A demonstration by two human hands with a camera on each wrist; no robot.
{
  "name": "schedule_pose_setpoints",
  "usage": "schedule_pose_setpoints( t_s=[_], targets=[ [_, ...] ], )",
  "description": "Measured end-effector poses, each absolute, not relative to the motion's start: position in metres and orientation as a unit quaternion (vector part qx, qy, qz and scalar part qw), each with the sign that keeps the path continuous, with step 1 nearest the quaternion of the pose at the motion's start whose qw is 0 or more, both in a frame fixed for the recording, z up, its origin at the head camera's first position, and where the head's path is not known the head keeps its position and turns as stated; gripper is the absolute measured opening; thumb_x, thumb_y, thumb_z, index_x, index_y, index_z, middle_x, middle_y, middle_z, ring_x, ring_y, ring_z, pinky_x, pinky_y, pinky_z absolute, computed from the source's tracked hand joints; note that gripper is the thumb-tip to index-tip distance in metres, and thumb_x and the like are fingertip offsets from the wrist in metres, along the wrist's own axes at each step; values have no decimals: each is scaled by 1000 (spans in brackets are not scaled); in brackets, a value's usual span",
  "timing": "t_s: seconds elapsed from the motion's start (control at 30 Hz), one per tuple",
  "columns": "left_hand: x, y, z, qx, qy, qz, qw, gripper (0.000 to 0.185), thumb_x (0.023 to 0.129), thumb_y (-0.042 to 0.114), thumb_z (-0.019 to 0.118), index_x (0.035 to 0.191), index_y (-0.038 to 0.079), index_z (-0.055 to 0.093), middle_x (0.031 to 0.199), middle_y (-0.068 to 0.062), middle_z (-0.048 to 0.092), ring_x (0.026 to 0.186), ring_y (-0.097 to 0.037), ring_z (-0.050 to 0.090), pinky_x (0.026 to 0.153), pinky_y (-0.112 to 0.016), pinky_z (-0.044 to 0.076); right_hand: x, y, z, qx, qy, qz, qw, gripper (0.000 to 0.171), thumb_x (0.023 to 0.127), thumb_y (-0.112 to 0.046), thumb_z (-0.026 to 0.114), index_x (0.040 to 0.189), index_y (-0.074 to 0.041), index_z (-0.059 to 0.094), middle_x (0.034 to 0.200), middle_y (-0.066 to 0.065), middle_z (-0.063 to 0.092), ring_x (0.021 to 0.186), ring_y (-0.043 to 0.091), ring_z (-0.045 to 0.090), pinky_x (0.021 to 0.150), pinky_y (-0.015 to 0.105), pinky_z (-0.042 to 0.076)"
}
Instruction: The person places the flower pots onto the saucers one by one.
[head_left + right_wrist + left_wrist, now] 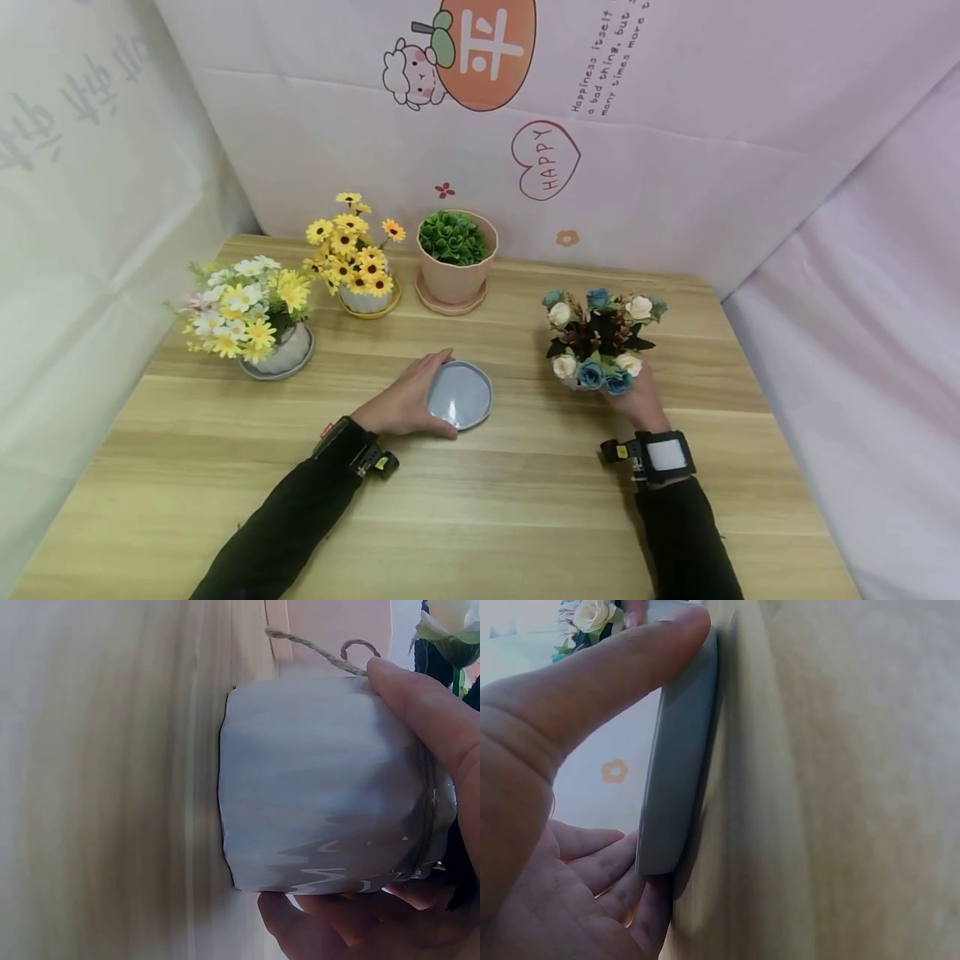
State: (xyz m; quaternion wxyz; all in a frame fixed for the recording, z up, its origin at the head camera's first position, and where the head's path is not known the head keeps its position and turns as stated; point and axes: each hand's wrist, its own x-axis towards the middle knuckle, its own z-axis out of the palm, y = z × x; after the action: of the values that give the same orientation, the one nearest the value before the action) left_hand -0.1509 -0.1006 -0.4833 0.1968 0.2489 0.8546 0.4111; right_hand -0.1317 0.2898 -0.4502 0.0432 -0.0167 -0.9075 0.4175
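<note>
Wooden table point(480, 517): left hand point(401, 404) fingers clamp the grey saucer point(460, 396) rim; right hand point(637, 400) fingers wrap the white flower pot point(322, 802).

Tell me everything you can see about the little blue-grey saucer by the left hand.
The saucer is small, shallow and pale blue-grey, with a slightly wavy rim and a smooth glazed look, like ceramic. It is empty and lies flat on the wooden table, near the middle. The left hand grips its rim, thumb on one side and fingers on the other. Nothing else touches it.
</note>
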Motion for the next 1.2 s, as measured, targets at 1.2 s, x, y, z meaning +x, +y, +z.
schedule_pose_setpoints(
  t_s=[1.2],
  targets=[
    [-150, -101, -483, 258, 849, 420, 188, 135, 68, 41, 100, 168, 4, 17, 166, -17, 38, 151, -38, 39, 122, -59, 42, -136, 193, -450, 82, -901, 416, 93, 32, 81, 0, 73, 113, 5, 72, 108, 21, 76, 96, 32, 70, 82, 35, 56]
  ],
)
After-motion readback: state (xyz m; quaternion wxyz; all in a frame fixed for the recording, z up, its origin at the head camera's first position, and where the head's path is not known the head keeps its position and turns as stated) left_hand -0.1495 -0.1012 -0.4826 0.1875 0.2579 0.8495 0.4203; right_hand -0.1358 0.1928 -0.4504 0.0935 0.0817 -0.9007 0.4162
